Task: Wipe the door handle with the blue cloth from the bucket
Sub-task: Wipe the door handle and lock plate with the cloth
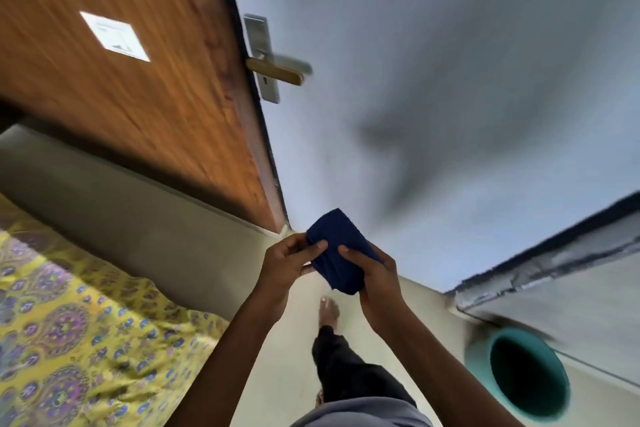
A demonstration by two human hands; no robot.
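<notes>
A folded dark blue cloth (341, 251) is held between both hands at chest height in the lower middle of the view. My left hand (289, 262) pinches its left edge and my right hand (375, 282) cups its right side from below. The door handle (277, 70), a brass-coloured lever on a silver plate, sticks out from the edge of the wooden door (138, 87) well above and left of the cloth. The teal bucket (526, 376) stands on the floor at the lower right, its inside dark.
A bed with a yellow and purple patterned sheet (69, 322) fills the lower left. A white sticker (116, 35) is on the door. A grey wall lies ahead. A grey ledge (554, 274) runs along the right. My bare foot (329, 310) is on the pale floor.
</notes>
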